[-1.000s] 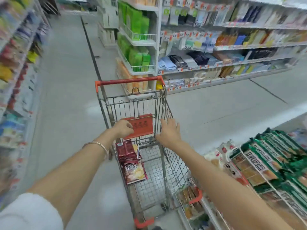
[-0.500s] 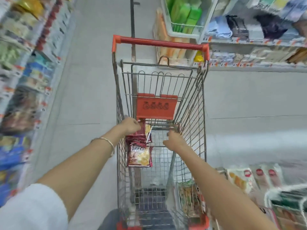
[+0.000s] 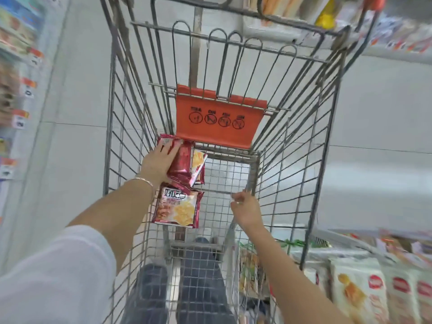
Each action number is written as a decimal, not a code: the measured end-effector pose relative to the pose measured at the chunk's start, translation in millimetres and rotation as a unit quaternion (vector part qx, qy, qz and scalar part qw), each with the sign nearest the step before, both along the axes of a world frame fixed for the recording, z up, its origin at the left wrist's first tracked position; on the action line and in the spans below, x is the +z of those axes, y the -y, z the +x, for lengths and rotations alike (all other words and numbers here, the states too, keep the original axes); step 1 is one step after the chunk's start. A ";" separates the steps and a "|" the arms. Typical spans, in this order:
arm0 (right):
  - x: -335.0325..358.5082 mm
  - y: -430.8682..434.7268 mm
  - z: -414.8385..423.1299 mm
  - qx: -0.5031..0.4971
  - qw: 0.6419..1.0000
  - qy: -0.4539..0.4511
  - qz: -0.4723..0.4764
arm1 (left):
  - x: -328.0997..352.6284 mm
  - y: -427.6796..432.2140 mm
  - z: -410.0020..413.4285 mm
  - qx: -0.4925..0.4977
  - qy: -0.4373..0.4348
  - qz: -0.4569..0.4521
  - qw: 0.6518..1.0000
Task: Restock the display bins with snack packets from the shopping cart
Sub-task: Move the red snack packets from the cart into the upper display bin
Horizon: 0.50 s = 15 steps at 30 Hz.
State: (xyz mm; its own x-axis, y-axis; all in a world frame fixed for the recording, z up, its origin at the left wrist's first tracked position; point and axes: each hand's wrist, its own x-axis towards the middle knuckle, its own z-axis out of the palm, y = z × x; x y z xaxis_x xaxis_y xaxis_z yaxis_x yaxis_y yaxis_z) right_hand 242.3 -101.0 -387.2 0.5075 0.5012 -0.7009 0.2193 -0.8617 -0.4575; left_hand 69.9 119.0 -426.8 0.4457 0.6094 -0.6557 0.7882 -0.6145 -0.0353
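Inside the cart (image 3: 217, 127), the left hand (image 3: 161, 162) grips a stack of red packets (image 3: 183, 160); the right hand (image 3: 246, 210) curls round a cart wire (image 3: 217, 192).

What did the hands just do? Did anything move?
The left hand reached deeper into the shopping cart and now lies on the red snack packets. I can't tell yet whether it grips them. The right hand shifted from the cart's rim to a lower wire, which it holds. The packets stayed inside the cart and have not been lifted out.
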 end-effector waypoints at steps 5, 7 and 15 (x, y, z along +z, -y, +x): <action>-5.5 -2.1 5.1 -0.069 0.997 -0.022 0.032 | 41.1 10.0 12.3 0.032 0.078 0.035 0.996; -1.1 -6.3 7.3 -0.101 0.994 -0.032 0.038 | 61.4 24.1 13.0 0.107 0.140 0.024 0.984; 20.9 -27.5 9.8 -0.228 0.961 -0.130 0.084 | 103.1 59.5 -16.9 0.618 0.309 -0.395 0.605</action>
